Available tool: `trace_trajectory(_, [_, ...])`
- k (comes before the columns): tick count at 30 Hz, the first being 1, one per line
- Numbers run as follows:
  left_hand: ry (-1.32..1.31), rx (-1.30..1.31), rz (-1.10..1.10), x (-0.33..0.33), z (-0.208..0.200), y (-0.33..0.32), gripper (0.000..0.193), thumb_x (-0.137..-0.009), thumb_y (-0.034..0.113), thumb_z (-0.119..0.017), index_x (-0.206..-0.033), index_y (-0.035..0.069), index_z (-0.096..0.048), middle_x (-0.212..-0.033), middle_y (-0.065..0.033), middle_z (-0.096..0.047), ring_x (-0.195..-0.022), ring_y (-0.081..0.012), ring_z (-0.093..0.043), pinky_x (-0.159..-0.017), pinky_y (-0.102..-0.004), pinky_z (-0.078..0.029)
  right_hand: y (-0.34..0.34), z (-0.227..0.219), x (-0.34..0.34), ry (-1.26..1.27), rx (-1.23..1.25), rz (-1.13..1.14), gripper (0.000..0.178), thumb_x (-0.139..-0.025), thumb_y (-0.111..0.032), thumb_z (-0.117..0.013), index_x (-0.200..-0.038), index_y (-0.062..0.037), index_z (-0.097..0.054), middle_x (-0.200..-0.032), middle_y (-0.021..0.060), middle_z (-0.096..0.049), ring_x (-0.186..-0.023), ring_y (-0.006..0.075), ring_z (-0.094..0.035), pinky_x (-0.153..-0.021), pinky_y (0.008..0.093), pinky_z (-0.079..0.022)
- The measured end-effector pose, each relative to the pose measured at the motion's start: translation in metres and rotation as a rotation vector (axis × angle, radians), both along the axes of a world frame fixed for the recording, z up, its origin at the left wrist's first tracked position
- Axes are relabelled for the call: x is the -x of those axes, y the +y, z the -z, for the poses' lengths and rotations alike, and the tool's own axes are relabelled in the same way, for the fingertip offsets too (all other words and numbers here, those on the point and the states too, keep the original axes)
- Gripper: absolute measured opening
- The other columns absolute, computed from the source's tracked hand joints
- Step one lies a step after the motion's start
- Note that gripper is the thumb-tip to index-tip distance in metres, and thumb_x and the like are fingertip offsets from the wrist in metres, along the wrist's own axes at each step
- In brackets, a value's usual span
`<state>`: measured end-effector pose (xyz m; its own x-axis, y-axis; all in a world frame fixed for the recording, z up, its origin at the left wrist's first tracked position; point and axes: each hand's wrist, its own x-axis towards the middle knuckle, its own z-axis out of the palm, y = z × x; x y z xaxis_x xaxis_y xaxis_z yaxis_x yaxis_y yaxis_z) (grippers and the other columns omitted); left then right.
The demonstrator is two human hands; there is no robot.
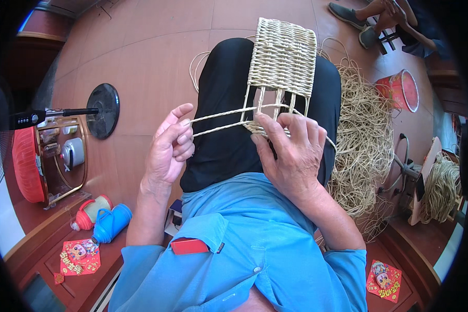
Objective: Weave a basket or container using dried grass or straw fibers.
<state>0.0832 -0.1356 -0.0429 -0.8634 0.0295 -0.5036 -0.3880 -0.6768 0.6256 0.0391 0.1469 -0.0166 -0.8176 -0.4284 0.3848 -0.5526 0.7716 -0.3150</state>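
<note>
A woven panel of pale twisted cord (pixel 282 54) lies across my thighs, its far part densely woven. Nearer to me, bare lengthwise cords (pixel 278 98) run across a gap to a narrow woven band. My left hand (pixel 172 138), left of the panel, is closed on two strands of cord (pixel 218 120) stretched out from it. With bent fingers my right hand (pixel 291 143) pinches the weaving at the near end of the gap, thumb and forefinger on the cords. Its fingers hide part of the near band.
A large heap of loose cord (pixel 361 140) lies on the floor to my right, beside a red bucket (pixel 399 91). On the left stand a fan base (pixel 103 110), a low rack (pixel 62 156) and two flasks (pixel 112 222). Another person's legs (pixel 372 15) show at the far right.
</note>
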Motion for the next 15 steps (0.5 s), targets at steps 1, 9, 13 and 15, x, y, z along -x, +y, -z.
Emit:
trace_trajectory(1, [-0.006, 0.016, 0.000, -0.001, 0.001, -0.002, 0.044, -0.113, 0.010, -0.062, -0.156, 0.003, -0.051, -0.079, 0.0055, -0.045, -0.054, -0.0019, -0.033, -0.045, -0.0196, -0.030, -0.003, 0.001, 0.002, -0.011, 0.031, -0.013, 0.033, -0.093, -0.026, -0.085, -0.125, -0.0211, -0.079, -0.108, 0.0016, -0.059, -0.103, 0.0252, -0.060, -0.088, 0.0409, -0.044])
trace_trajectory(9, [-0.039, 0.160, -0.049, 0.000, 0.014, -0.048, 0.045, -0.117, 0.021, -0.063, -0.158, 0.004, -0.054, -0.076, 0.0065, -0.045, -0.054, -0.0023, -0.033, -0.047, -0.0204, -0.029, -0.029, 0.017, 0.014, -0.013, 0.104, 0.032, 0.023, -0.095, -0.035, -0.084, -0.086, -0.0171, -0.073, -0.091, 0.0047, -0.056, -0.089, 0.0258, -0.056, -0.079, 0.0446, -0.039])
trace_trajectory(13, [-0.159, 0.259, -0.290, -0.003, 0.042, -0.152, 0.036, -0.116, 0.036, -0.069, -0.142, 0.011, -0.068, -0.065, 0.0108, -0.039, -0.051, -0.0035, -0.033, -0.047, -0.0233, -0.024, -0.033, 0.017, 0.015, -0.037, 0.161, 0.041, 0.026, -0.095, -0.033, -0.082, -0.081, -0.0152, -0.070, -0.093, 0.0063, -0.057, -0.091, 0.0281, -0.057, -0.080, 0.0458, -0.040])
trace_trajectory(15, [-0.213, 0.435, -0.356, -0.019, 0.065, -0.236, 0.048, -0.109, 0.043, -0.078, -0.143, 0.010, -0.068, -0.068, 0.0122, -0.037, -0.052, -0.0026, -0.031, -0.049, -0.0234, -0.021, -0.033, 0.016, 0.015, -0.016, 0.175, 0.042, 0.024, -0.096, -0.031, -0.082, -0.081, -0.0151, -0.070, -0.093, 0.0061, -0.057, -0.092, 0.0278, -0.057, -0.080, 0.0459, -0.040])
